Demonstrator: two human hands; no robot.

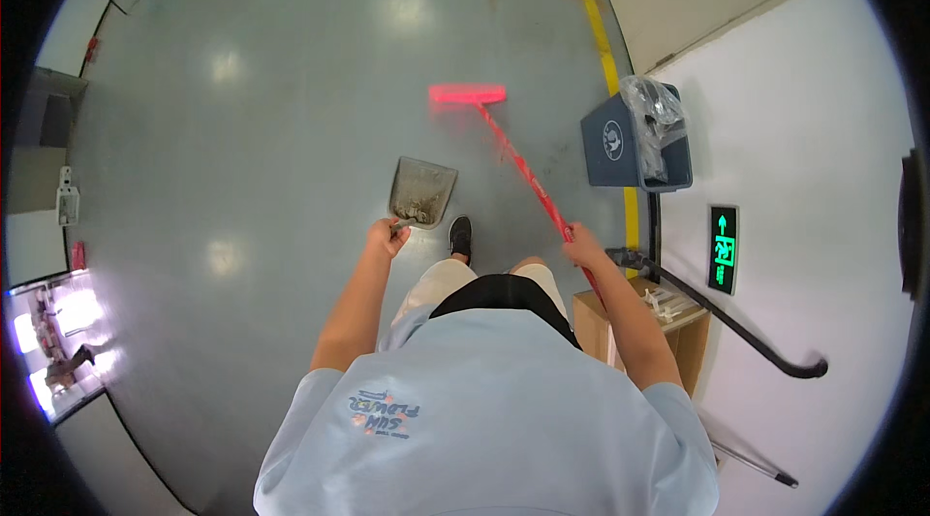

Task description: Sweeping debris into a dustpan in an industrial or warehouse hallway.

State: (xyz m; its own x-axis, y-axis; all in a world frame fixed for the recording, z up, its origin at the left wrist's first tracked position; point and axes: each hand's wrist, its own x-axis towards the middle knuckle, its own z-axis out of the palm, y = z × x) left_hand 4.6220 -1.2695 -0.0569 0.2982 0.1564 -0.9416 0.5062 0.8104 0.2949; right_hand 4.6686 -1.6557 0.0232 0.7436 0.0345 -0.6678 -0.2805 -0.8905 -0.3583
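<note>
My left hand (389,238) grips the handle of a grey dustpan (423,189), whose pan, with some debris near its handle end, lies ahead of my feet. The red pole of a broom (534,184) is in my right hand (583,247). Its pink-red head (467,94), slightly blurred, is farther forward than the dustpan and to its right. Whether the bristles touch the floor cannot be told.
A grey-blue bin (607,145) with a clear plastic liner stands by the right wall, over the yellow floor line (597,29). Behind it, beside my right arm, are a cardboard box (592,327) and a black curved-ended pole (734,325) leaning there.
</note>
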